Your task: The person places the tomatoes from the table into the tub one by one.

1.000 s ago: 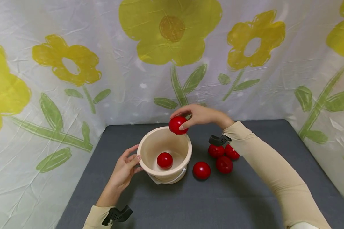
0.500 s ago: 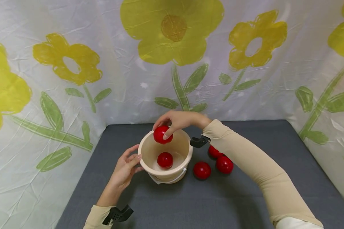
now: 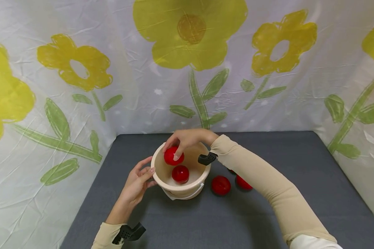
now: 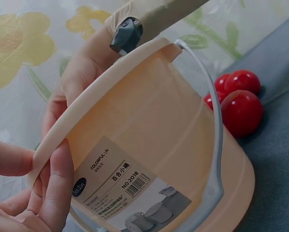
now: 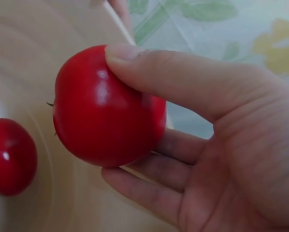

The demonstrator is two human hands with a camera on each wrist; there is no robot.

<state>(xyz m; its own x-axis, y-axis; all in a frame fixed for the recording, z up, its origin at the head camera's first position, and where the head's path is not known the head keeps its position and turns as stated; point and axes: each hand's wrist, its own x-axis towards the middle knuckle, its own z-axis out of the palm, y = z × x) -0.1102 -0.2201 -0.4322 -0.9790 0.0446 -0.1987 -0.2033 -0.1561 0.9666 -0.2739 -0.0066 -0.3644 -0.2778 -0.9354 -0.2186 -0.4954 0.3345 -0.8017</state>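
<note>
Right: right hand (image 3: 187, 140) sits at frame centre in the head view, over the mouth of the beige plastic bucket (image 3: 191, 185). Its grip pinches a red tomato (image 3: 173, 156), thumb on top and fingers curled under, as the right wrist view shows (image 5: 108, 108). The tomato is inside the rim line, against the upper-left part of the opening and above the bucket floor.

A second tomato (image 3: 180, 173) lies on the bucket floor, just below the held one; it also shows at the lower left of the right wrist view (image 5: 11, 155).

Left hand (image 3: 136, 185) is left of the bucket. Its fingers curl onto the rim (image 4: 57, 145), with the thumb on the rim's edge, so this grip holds the bucket. The bucket's handle (image 4: 213, 145) lies down against the side, and a printed label (image 4: 120, 186) faces the left wrist camera.

Loose tomatoes (image 3: 220, 185) lie on the grey tabletop (image 3: 237, 221), right of the bucket and partly hidden by the right forearm. The left wrist view shows three clustered and touching. A floral sheet (image 3: 81, 69) fills the upper frame.
</note>
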